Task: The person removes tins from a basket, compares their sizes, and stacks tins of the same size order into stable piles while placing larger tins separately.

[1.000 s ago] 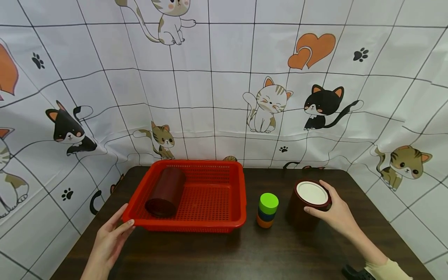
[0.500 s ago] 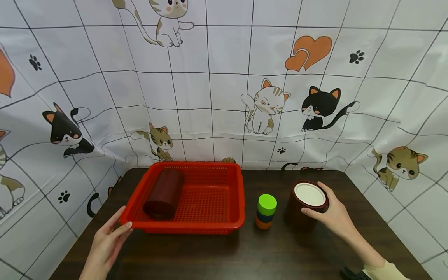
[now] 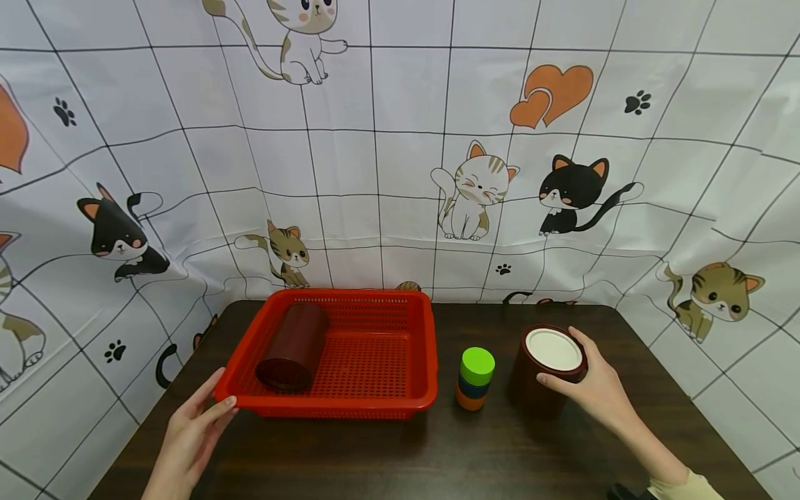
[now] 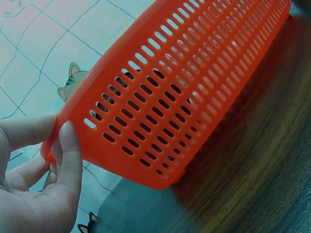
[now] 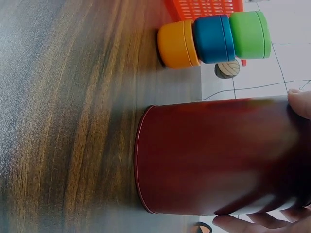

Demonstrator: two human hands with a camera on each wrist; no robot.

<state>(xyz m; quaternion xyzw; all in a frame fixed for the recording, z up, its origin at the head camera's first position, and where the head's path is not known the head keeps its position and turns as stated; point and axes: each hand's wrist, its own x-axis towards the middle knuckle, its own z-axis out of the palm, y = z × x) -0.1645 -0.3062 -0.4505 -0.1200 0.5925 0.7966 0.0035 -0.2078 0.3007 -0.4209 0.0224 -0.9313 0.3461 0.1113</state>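
Note:
My left hand (image 3: 190,430) pinches the near left corner of a red plastic basket (image 3: 350,404), thumb and fingers on its rim. In the left wrist view, the fingertips (image 4: 69,138) press the slotted basket's (image 4: 141,121) corner. Inside the basket, on the left, a dark maroon cylinder (image 3: 296,344) lies on its side. At the right, my right hand (image 3: 596,382) grips the top of an upright maroon canister (image 3: 540,389) with a white round top (image 3: 553,348). The right wrist view shows the canister's (image 5: 214,155) base on the table, with thumb and fingers on opposite sides.
Between basket and canister stands a stack of three small round containers, green (image 3: 477,364), blue (image 3: 473,387) and orange (image 3: 470,401). All stand on a dark wood-grain table (image 3: 350,458). A white cat-print sheet (image 3: 400,173) hangs behind and along both sides.
The head view has shifted very slightly. Both hands keep their holds, and the basket, canister and stack stay in place.

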